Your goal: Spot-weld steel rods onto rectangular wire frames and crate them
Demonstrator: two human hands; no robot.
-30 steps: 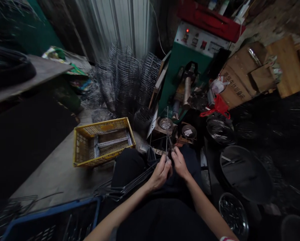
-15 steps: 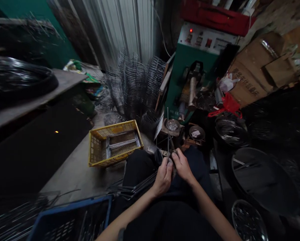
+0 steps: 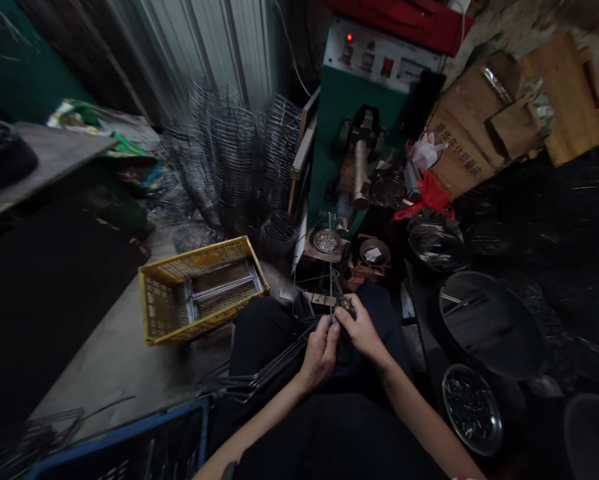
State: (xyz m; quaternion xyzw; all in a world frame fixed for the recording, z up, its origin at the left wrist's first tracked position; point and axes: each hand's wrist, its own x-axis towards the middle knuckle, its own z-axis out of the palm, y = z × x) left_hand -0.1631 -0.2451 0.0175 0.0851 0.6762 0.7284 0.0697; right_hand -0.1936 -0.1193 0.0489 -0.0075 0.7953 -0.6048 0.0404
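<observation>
Left hand [image 3: 319, 353]: fingers pinched on thin rod [image 3: 330, 267]
Right hand [image 3: 363, 331]: fingers curled, hold unclear
Thin rod: may twist if pinch loosens

Right hand [image 3: 363, 331] now closer to the left hand [image 3: 320, 355], its fingers [image 3: 345, 319] farther across toward the thin rod [image 3: 330, 267].

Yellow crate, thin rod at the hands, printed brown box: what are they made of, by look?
Yellow crate: likely molded plastic, dull finish; one-colour lattice walls suggest it.
Thin rod: probably bare metal wire, greyish; slender and straight, but too dim to name the metal.
Printed brown box: looks like cardboard, matte; folded flap and dark printing fit that.
</observation>
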